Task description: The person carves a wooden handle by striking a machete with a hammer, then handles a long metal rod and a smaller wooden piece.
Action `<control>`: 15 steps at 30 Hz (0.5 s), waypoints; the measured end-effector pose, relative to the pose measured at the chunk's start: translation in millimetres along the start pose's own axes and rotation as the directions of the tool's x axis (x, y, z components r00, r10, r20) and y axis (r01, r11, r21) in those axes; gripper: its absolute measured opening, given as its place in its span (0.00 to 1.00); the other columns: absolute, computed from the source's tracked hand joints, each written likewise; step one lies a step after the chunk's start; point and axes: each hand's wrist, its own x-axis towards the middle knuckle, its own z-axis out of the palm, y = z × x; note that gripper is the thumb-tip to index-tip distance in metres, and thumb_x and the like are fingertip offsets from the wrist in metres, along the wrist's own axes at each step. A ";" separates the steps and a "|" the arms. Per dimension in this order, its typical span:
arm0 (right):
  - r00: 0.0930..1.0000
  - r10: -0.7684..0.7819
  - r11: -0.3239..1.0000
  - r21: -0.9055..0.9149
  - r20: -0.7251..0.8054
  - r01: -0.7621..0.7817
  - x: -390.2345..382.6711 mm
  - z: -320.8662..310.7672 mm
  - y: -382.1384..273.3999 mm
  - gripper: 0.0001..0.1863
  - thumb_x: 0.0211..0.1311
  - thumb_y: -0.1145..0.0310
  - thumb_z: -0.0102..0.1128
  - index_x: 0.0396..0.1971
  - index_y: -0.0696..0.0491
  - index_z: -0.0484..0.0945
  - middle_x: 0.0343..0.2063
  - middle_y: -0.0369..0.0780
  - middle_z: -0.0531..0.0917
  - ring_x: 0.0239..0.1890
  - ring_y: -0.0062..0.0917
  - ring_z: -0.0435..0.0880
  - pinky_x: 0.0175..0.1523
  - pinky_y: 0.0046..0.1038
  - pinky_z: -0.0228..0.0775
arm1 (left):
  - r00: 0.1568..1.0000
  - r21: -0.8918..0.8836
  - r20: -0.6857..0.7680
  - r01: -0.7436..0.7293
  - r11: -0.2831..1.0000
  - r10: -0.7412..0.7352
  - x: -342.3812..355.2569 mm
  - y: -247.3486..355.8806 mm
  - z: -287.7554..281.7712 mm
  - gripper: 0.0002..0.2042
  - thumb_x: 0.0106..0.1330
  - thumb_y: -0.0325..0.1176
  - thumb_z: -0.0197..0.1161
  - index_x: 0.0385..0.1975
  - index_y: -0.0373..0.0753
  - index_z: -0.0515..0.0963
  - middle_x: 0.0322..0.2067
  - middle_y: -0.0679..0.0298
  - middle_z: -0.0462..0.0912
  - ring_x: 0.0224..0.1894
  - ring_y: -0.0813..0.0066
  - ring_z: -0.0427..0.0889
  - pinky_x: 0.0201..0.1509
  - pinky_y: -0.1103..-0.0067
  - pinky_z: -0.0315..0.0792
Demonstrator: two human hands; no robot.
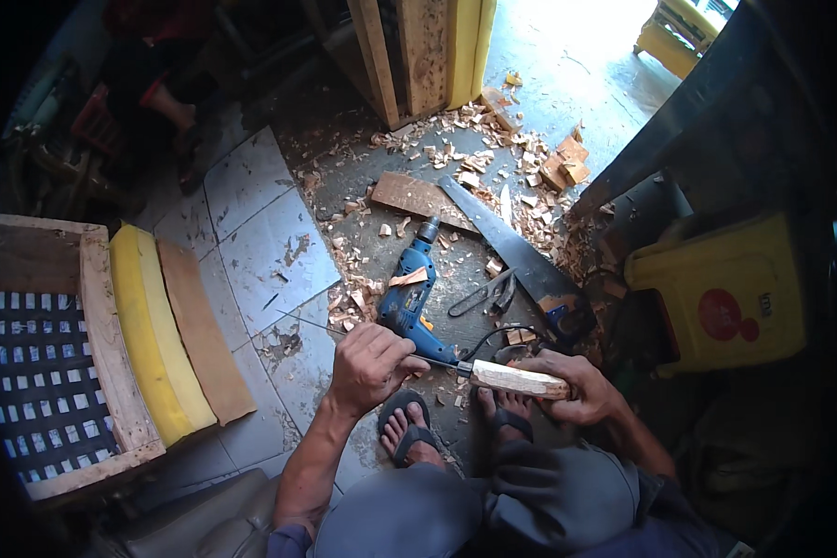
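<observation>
You gripped a file at both ends.
Your right hand clamped its wooden handle; your left hand closed on the blade above the blue drill.

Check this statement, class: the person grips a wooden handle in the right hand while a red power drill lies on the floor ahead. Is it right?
One detail is wrong: the head view shows the power drill is blue, not red. The right hand does grip the wooden handle.
</observation>
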 end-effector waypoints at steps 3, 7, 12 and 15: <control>0.999 0.014 1.000 -0.023 0.040 -0.013 2.5 -9.0 -7.9 0.30 0.53 0.71 0.69 0.60 0.55 0.77 0.41 0.45 0.86 0.42 0.33 0.84 0.50 0.34 0.73 | 0.999 0.007 0.035 0.001 1.000 -0.001 -5.9 0.4 6.8 0.16 0.51 0.42 0.77 0.27 0.40 0.78 0.23 0.65 0.79 0.29 0.64 0.81 0.35 0.69 0.74; 0.946 0.257 0.964 -0.121 0.196 -0.236 7.4 -5.2 -15.7 0.27 0.57 0.66 0.68 0.57 0.54 0.75 0.42 0.50 0.85 0.44 0.43 0.86 0.48 0.39 0.76 | 0.998 0.050 0.038 -0.044 0.998 0.042 -11.1 4.0 13.2 0.16 0.51 0.43 0.77 0.26 0.40 0.77 0.23 0.65 0.78 0.28 0.65 0.81 0.33 0.70 0.73; 0.968 0.227 0.941 -0.281 0.104 -0.190 8.2 25.3 -5.6 0.24 0.61 0.61 0.66 0.55 0.53 0.74 0.33 0.51 0.86 0.36 0.50 0.86 0.42 0.45 0.77 | 0.998 0.068 0.029 -0.052 0.996 0.050 -7.4 4.7 15.3 0.16 0.52 0.43 0.76 0.25 0.41 0.77 0.23 0.66 0.77 0.27 0.68 0.78 0.33 0.71 0.70; 0.953 0.287 0.929 -0.268 0.095 -0.254 3.2 32.7 1.0 0.24 0.61 0.61 0.66 0.55 0.52 0.74 0.32 0.51 0.85 0.35 0.49 0.86 0.39 0.46 0.77 | 0.996 0.088 0.084 -0.015 0.996 0.008 -8.0 7.7 15.6 0.16 0.52 0.44 0.76 0.22 0.42 0.75 0.20 0.68 0.73 0.25 0.69 0.74 0.32 0.72 0.65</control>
